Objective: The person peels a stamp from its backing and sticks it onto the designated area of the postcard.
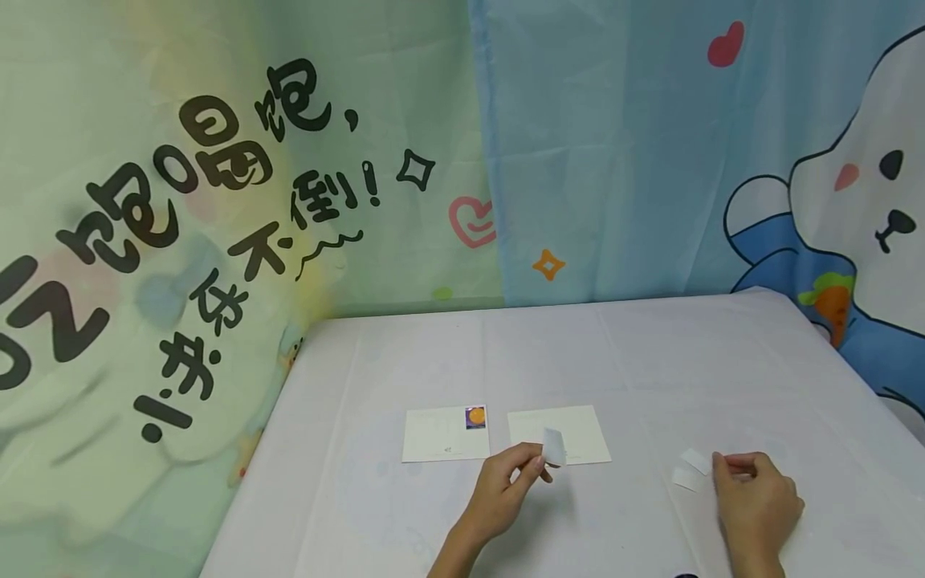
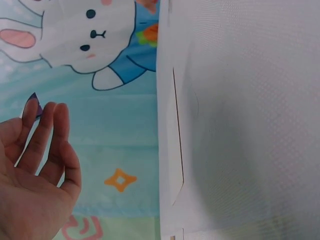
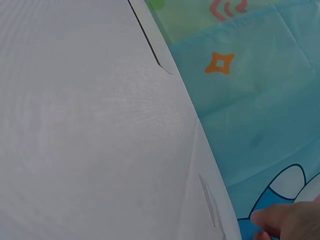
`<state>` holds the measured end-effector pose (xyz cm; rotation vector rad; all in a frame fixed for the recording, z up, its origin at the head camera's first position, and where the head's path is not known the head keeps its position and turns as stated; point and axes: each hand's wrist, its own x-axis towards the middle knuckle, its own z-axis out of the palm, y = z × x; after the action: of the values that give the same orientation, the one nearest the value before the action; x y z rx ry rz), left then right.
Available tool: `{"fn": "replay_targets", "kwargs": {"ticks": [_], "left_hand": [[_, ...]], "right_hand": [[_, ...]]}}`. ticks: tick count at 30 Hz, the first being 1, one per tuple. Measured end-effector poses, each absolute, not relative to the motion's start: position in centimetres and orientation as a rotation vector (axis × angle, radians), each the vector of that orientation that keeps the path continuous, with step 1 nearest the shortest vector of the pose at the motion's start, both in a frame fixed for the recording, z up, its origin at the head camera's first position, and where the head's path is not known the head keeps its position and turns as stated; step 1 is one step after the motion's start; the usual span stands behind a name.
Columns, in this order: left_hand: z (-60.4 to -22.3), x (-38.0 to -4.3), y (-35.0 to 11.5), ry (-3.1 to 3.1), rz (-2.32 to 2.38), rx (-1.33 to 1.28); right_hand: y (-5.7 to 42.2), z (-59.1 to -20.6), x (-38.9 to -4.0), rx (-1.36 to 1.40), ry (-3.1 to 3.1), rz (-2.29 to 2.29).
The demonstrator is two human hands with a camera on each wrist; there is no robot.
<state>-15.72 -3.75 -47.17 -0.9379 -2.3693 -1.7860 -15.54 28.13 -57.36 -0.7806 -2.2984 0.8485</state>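
Observation:
My left hand (image 1: 503,487) pinches a small stamp (image 1: 553,447) between thumb and finger, above the front edge of a blank card (image 1: 585,425). The stamp's pale back shows in the head view, and a dark purple corner of the stamp (image 2: 39,110) peeks out behind the fingers in the left wrist view. Left of the blank card lies another card (image 1: 437,437), bearing a purple stamp with an orange disc (image 1: 475,417). My right hand (image 1: 759,502) hovers low at the right, fingers loosely bent, beside two small white paper pieces (image 1: 695,461); I see nothing held in it.
A white cloth (image 1: 433,353) covers the table. Printed curtains (image 1: 621,144) hang behind and along the left side. Part of a small dark object (image 1: 686,575) shows at the bottom edge of the head view.

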Motion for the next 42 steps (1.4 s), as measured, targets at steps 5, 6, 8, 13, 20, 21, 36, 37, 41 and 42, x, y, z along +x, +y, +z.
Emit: {"fn": "replay_targets", "kwargs": {"ticks": [5,6,8,13,20,21,36,37,41,42], "left_hand": [[-47.0,-15.7,-3.8,-2.371,-1.796,-0.937],[-47.0,-15.7,-3.8,-2.373,-1.799,-0.936],[-46.9,-15.7,-3.8,-2.37,-1.802,-0.937],[-46.8,-15.6,-3.7,-2.344,-1.819,-0.958],[-48.1,-16.1,-3.2,-2.292,-1.8,-1.016],[-48.5,-16.2,-3.2,-2.295,-1.806,-1.013],[-49.5,-16.4,-2.9,-2.28,-1.824,-1.087],[-49.6,-16.4,-2.9,-2.279,-1.823,-1.092],[-49.1,-16.2,-2.9,-2.268,-1.829,-1.109],[-48.8,-16.0,-2.9,-2.265,-1.83,-1.112]], "right_hand": [[27.3,-56.6,-15.7,-0.737,-2.229,0.932],[27.0,-56.5,-15.8,-0.72,-2.208,0.954],[26.2,-56.1,-15.9,-0.678,-2.159,1.002],[23.9,-55.9,-16.5,-0.461,-2.079,1.127],[20.8,-58.0,-18.0,0.081,-2.075,1.238],[20.1,-57.3,-17.8,0.149,-2.079,1.262],[14.7,-49.4,-15.3,0.571,-1.954,1.381],[14.7,-49.7,-15.4,0.573,-1.95,1.384],[15.0,-50.6,-15.8,0.578,-1.936,1.385],[15.0,-50.7,-15.8,0.576,-1.934,1.384]]}}
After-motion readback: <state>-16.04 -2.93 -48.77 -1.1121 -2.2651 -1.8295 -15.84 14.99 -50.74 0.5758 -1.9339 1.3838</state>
